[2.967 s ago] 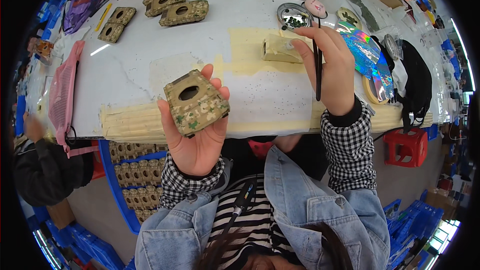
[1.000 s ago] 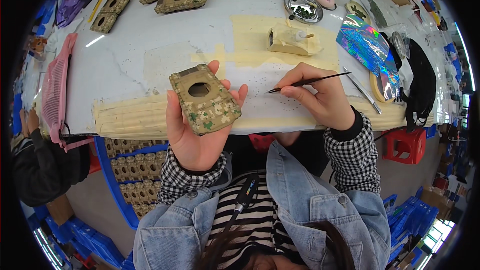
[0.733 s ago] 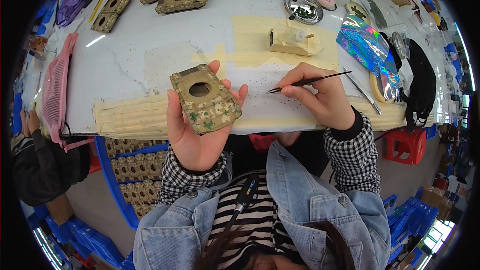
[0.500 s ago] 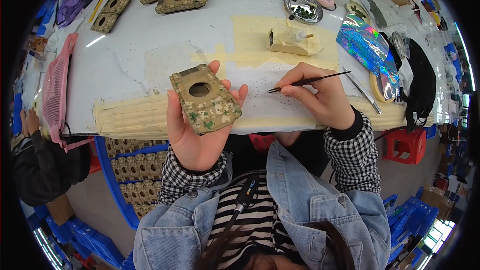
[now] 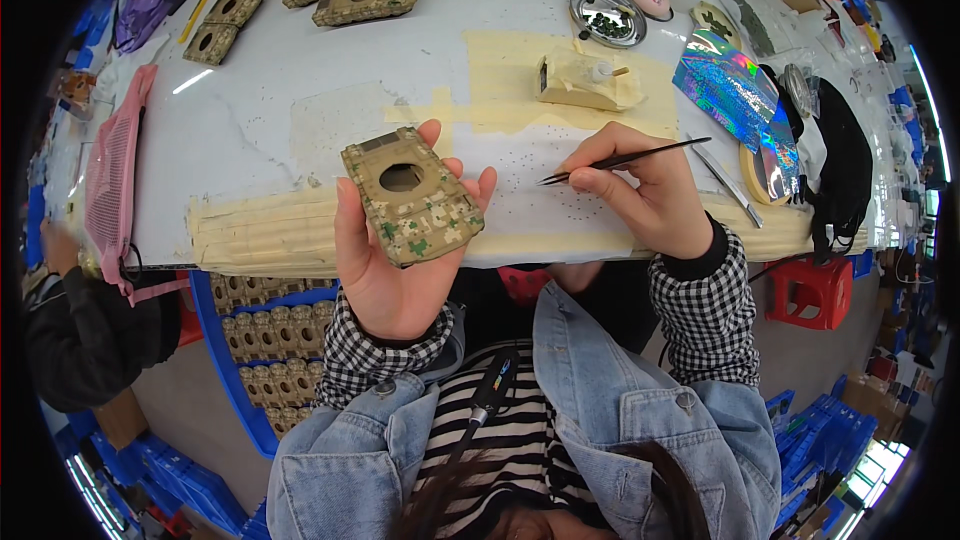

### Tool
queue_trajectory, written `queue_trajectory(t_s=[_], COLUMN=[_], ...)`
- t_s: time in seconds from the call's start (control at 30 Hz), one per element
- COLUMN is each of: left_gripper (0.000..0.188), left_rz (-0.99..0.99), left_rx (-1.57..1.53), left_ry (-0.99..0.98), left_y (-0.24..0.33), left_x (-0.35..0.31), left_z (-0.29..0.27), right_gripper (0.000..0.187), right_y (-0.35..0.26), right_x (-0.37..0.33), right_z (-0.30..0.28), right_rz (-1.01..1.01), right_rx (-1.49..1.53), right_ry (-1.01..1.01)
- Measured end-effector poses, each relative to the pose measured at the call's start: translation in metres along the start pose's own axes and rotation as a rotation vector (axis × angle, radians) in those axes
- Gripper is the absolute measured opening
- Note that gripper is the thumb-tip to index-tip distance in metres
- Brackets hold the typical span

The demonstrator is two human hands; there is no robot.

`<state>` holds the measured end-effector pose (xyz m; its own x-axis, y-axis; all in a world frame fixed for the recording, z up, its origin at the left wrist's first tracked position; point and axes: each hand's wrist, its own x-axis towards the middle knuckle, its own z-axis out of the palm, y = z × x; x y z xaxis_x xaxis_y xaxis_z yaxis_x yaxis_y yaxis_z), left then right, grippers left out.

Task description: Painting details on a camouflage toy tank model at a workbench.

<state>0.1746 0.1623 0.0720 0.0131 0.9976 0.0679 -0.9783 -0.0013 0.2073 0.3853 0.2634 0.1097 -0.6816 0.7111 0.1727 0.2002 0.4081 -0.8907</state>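
On the palm of my left hand (image 5: 388,290) rests a camouflage-painted model tank hull (image 5: 428,230), its fingers wrapped round the sides and its round hole facing up. My right hand (image 5: 640,190) pinches black tweezers (image 5: 632,157), whose tips point left over a white sheet (image 5: 520,162) scattered with many tiny dark specks. A gap lies between the tweezer tips and the hull. Whether the tips hold a speck is too small to tell.
More camouflage hulls (image 5: 368,0) stand at the back left. A tape-covered block (image 5: 588,82), a round tin (image 5: 607,16) of dark green bits and a metal tool (image 5: 727,185) lie to the right. A blue crate (image 5: 222,345) of hulls sits below the table edge. A co-worker's sleeve (image 5: 95,325) shows at left.
My right hand with the tweezers has shifted very slightly to the right. The hull in my left hand has barely moved. The co-worker's hand at far left has moved and is blurred.
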Motion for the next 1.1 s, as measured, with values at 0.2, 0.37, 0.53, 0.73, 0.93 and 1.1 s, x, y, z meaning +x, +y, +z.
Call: queue_trajectory(t_s=[0.2, 0.37, 0.53, 0.73, 0.93, 1.1], left_gripper=[0.077, 0.077, 0.077, 0.077, 0.077, 0.077], left_rz=[-0.004, -0.018, -0.012, -0.008, -0.02, -0.024], left_rx=[-0.009, -0.012, -0.031, -0.026, -0.015, -0.009], left_ry=[-0.023, -0.036, -0.005, 0.011, -0.015, -0.021], left_y=[0.002, 0.001, 0.0, 0.0, 0.0, 0.0], left_x=[-0.001, 0.0, 0.001, 0.001, 0.002, 0.002], left_z=[-0.001, -0.002, 0.0, 0.001, 0.0, -0.002], right_gripper=[0.014, 0.026, 0.029, 0.029, 0.028, 0.028], right_y=[-0.003, 0.0, 0.01, 0.01, 0.01, 0.01], right_x=[-0.018, -0.035, -0.036, -0.033, -0.033, -0.032], right_z=[-0.004, 0.0, 0.004, 0.003, 0.004, 0.004], right_rz=[-0.192, -0.491, -0.545, -0.561, -0.557, -0.572], right_rx=[-0.201, -0.483, -0.526, -0.531, -0.531, -0.543], right_ry=[0.067, 0.062, 0.043, 0.029, 0.031, 0.03])
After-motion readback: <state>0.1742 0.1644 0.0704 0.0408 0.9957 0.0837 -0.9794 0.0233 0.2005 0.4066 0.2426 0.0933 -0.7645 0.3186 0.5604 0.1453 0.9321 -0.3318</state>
